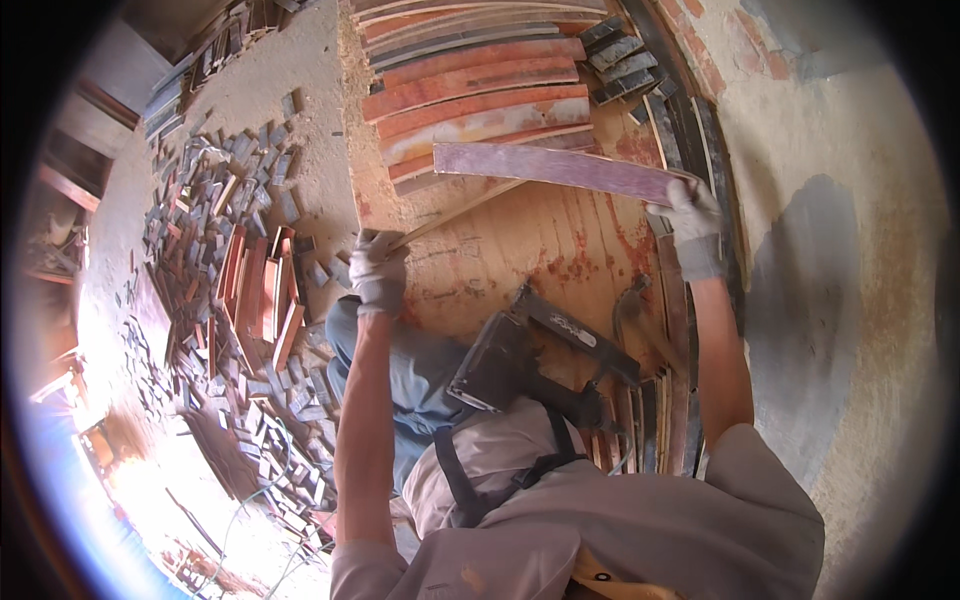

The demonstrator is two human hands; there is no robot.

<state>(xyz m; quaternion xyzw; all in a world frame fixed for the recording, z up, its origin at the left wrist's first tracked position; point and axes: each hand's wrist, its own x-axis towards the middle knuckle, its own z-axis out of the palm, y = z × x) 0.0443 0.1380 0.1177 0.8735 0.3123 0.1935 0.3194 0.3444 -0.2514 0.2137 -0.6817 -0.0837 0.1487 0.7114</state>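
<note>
Sawdust-strewn plywood desk [560, 250] carries a long purple board [560, 170] lying crosswise, its right end clasped in the gloved right hand [692, 225], while the left hand [378, 270] grips a thin strip [455, 215] beneath it.

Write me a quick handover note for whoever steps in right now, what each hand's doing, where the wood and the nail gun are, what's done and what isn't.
Left hand, gloved: gripping the near end of a thin wooden strip on the worktable.
Right hand, gloved: holding the right end of a purplish plank lying across the table.
Nail gun: resting by the person's lap, untouched.
Done: reddish planks stacked at the table's far side.
Left: plank and strip are still in hand, not fastened as far as visible. Offcuts litter the floor on the left.
</note>
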